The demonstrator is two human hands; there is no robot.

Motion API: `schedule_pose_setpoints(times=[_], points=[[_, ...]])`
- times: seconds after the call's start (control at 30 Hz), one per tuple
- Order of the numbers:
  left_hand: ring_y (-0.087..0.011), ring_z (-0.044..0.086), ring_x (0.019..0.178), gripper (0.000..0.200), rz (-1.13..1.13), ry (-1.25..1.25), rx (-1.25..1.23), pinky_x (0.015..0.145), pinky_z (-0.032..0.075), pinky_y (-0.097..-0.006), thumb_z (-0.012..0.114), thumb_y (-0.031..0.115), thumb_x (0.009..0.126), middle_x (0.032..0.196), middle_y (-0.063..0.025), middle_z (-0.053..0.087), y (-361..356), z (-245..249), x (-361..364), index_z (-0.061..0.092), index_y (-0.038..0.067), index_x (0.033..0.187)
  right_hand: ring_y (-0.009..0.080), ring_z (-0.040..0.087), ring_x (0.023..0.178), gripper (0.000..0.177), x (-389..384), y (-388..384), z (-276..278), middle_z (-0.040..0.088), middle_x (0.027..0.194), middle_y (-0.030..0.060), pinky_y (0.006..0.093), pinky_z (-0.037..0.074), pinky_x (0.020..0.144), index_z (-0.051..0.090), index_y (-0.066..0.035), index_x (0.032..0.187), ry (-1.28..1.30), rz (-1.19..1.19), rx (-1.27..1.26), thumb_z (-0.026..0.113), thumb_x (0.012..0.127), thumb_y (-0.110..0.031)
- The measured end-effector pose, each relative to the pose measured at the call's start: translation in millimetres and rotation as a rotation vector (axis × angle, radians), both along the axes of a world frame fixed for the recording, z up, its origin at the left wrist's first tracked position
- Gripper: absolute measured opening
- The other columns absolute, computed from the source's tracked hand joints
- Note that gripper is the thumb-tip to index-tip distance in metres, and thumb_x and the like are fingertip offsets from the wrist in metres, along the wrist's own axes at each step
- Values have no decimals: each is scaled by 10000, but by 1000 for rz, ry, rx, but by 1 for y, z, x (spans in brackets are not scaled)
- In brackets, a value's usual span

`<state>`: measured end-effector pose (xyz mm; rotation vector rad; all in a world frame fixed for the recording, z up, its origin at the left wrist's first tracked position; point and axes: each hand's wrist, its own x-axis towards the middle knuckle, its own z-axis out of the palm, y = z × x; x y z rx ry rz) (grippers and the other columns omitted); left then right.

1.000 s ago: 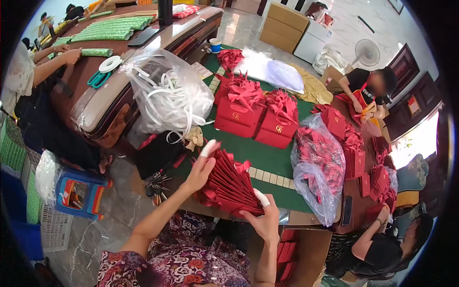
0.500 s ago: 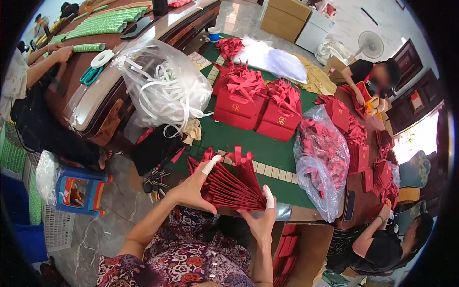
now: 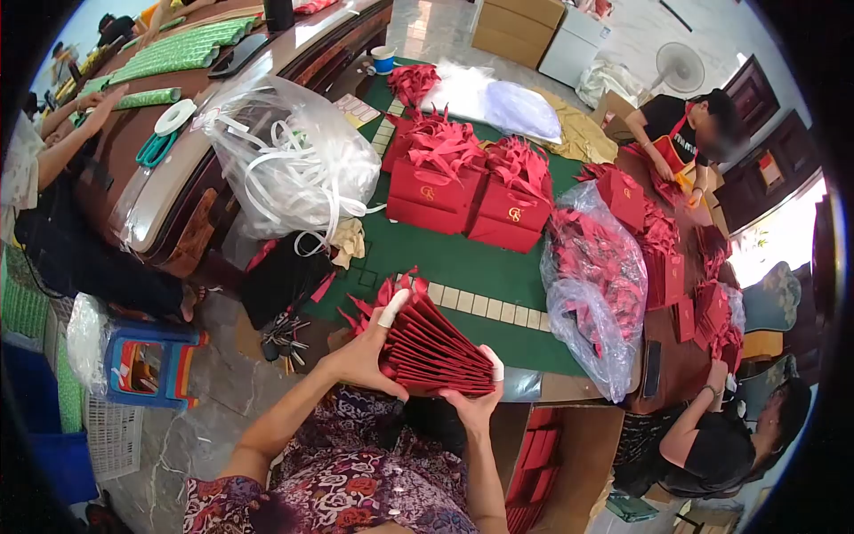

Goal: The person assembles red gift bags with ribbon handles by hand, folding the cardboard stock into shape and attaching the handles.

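Observation:
A fanned stack of flat red paper bags (image 3: 427, 347) with ribbon handles rests at the near edge of the green table (image 3: 463, 267). My left hand (image 3: 365, 351) grips the stack's left end, its taped index finger laid along the top. At the right corner, my right hand (image 3: 476, 400) holds the stack from below, thumb taped white. Two upright red gift bags (image 3: 463, 200) filled with more folded bags stand further back on the table.
A clear plastic bag of white ribbon strips (image 3: 294, 165) sits to the left. Another clear bag of red pieces (image 3: 596, 285) lies to the right. A cardboard box (image 3: 543, 463) with red bags is below the table edge. Other people work at the left, far right and lower right.
The fanned stack has been squeezed flatter and tilted down toward the table edge. Both hands have closed in on it, the left lower than before.

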<state>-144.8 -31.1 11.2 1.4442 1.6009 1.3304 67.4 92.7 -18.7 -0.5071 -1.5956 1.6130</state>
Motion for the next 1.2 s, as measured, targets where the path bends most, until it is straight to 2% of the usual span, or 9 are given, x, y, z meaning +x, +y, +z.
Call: schedule_pose_setpoints(times=[0.13, 0.2, 0.33, 0.5, 0.83, 0.9, 1.03, 1.07, 1.2], points=[[-368, 256, 1409, 1469, -61, 91, -44, 1178, 222, -459, 934, 493, 546, 1532, -216, 197, 6, -11, 5, -33, 55, 1561, 276, 579, 1146, 1030, -13, -8, -5, 550, 1270, 191, 410, 484, 998, 358, -3, 1403, 65, -176, 156, 961, 584, -169], [-354, 202, 1456, 1514, -8, -28, 126, 1193, 183, -447, 960, 482, 488, 1564, -211, 177, 9, -18, 13, -14, 37, 1560, 284, 581, 1134, 1044, -14, -4, -8, 546, 1271, 198, 416, 487, 990, 343, -5, 1408, 56, -169, 182, 961, 587, -188], [-358, 198, 1453, 1501, -23, 109, 14, 1188, 194, -449, 959, 488, 484, 1563, -209, 180, 0, -8, 0, 17, 34, 1561, 300, 579, 1146, 1098, -10, 1, -20, 524, 1305, 218, 432, 484, 998, 324, -4, 1420, 66, -92, 227, 971, 571, -264], [-410, 252, 1408, 1468, -96, 196, -56, 1167, 231, -488, 931, 527, 508, 1534, -243, 205, -4, 3, -11, 32, 45, 1564, 319, 561, 1196, 1181, -6, -8, -21, 515, 1341, 232, 453, 470, 1029, 308, -7, 1438, 58, -111, 82, 967, 527, -370], [-338, 241, 1437, 1501, -63, 171, 41, 1178, 205, -447, 931, 564, 480, 1573, -215, 177, -8, -7, -1, 47, 1, 1555, 331, 550, 1209, 1234, -3, -9, -37, 514, 1329, 217, 472, 457, 1037, 251, -39, 1459, 96, -138, 113, 972, 526, -402], [-380, 248, 1425, 1417, 7, 14, 113, 1175, 214, -452, 905, 577, 530, 1561, -210, 208, -16, -9, -3, 103, 25, 1560, 287, 515, 1234, 1289, -1, -13, -30, 452, 1381, 155, 431, 440, 1052, 256, 19, 1469, 55, -169, 83, 945, 514, -505], [-346, 213, 1462, 1144, 63, -141, 157, 1181, 185, -431, 712, 619, 784, 1584, -201, 198, -23, -31, -3, 136, 0, 1556, 292, 510, 1234, 1334, -1, -14, -25, 468, 1361, 157, 441, 413, 1066, 269, 36, 1463, -25, -212, 148, 895, 495, -635], [-344, 190, 1473, 1001, 59, -162, 170, 1187, 159, -428, 551, 626, 900, 1590, -212, 189, -22, -33, -1, 136, -7, 1554, 293, 511, 1229, 1342, -2, -16, -25, 470, 1353, 159, 445, 408, 1066, 287, 44, 1449, -44, -239, 125, 886, 479, -665], [-343, 172, 1478, 987, 36, -89, 90, 1192, 107, -421, 335, 711, 940, 1598, -204, 188, -11, -31, -3, 145, -48, 1541, 295, 516, 1220, 1319, -1, -14, -24, 480, 1331, 160, 449, 408, 1064, 286, 37, 1434, -67, -242, 149, 884, 495, -670]])
